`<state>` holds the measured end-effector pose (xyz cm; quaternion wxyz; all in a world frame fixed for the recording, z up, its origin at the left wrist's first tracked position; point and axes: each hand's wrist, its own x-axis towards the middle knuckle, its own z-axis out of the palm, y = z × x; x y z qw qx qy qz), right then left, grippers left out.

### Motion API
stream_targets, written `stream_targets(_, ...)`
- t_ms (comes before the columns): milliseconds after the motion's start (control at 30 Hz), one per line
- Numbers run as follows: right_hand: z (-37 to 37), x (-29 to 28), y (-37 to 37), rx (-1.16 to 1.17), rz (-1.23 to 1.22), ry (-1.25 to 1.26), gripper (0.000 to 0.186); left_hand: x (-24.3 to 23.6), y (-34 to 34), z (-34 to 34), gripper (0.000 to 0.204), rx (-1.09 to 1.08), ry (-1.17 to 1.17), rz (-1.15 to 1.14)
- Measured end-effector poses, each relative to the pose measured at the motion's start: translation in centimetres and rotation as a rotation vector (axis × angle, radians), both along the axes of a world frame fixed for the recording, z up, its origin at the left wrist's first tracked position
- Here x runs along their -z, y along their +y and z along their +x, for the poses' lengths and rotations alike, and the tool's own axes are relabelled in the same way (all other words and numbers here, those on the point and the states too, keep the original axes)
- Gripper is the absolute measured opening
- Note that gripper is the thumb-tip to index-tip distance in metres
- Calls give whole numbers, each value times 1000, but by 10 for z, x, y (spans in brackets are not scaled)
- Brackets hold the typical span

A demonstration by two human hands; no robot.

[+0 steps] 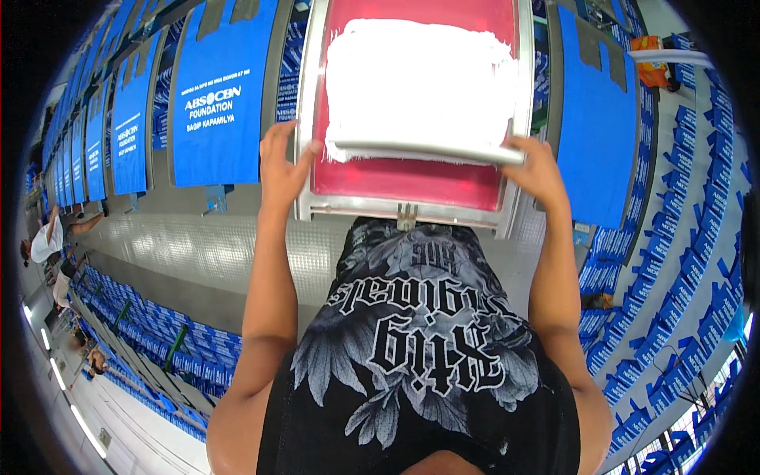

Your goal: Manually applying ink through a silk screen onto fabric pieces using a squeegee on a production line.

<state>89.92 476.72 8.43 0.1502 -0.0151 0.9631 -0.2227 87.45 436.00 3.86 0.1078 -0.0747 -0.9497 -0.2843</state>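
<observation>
A silk-screen frame (305,178) of pale metal lies before me, with red mesh (396,184) inside it. A thick layer of white ink (416,83) covers much of the mesh. Across the near edge of the ink lies a long, slim squeegee (419,150). My left hand (286,162) grips the left side rail of the frame, its thumb close to the squeegee's left end. At the squeegee's other end, my right hand (540,172) is closed with thumb and fingers around its tip, above the frame's right rail. What lies under the screen is hidden.
Blue printed fabric panels (214,150) lie on boards to the left, and another blue panel (598,119) to the right. Many blue printed pieces hang in rows (665,261) beyond. A person in white (47,237) is at the far left. An orange bag (651,63) sits upper right.
</observation>
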Motion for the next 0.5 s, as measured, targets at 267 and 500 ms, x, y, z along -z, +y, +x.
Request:
stream_targets(267,-3,-7,-33,-137,145,-121,38,-45,61,-44,21,571,-322,-383)
stream_targets(500,-121,40,-26,-136,346,458,28,12,77,-142,38,386,-19,-296)
